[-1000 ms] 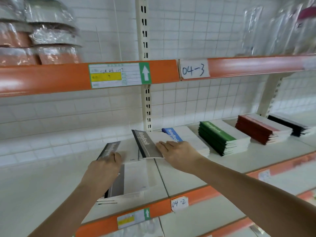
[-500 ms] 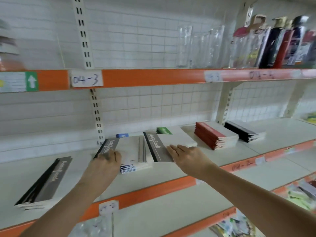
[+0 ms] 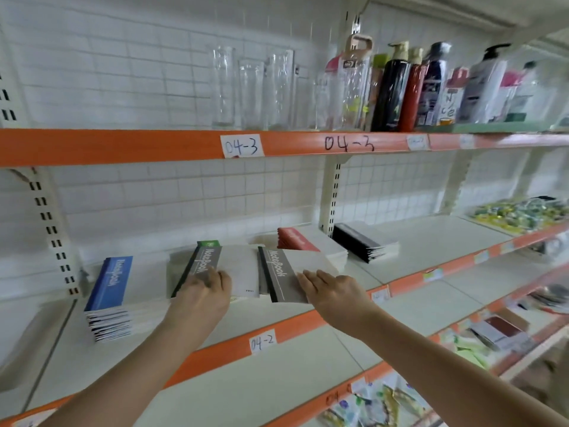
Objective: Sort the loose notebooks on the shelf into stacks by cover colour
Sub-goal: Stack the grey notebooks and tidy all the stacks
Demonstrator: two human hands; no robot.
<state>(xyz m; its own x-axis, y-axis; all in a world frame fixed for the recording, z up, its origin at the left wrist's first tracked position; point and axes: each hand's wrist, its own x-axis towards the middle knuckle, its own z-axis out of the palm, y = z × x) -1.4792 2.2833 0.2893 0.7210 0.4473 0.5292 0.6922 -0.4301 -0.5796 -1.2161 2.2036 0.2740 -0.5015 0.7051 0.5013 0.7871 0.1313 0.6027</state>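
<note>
Both hands slid right along the shelf (image 3: 295,331) since 0.5 s ago, each w/ a grey notebook, and the view swung right too, so the blue stack (image 3: 108,298) now sits at the left. Left hand (image 3: 201,295): fingers curl over the near edge of its grey notebook (image 3: 215,268), so that grip is closed on it; it lies over the green stack (image 3: 208,243), only a green corner showing. Right hand (image 3: 334,292): fingers straight, pressing flat on the other grey notebook (image 3: 288,274), tilted, just beside the first. Behind it the red stack (image 3: 297,240), then the black stack (image 3: 358,241) further right. Top shelf: clear glass vases (image 3: 252,90) and bottles (image 3: 409,87).
</note>
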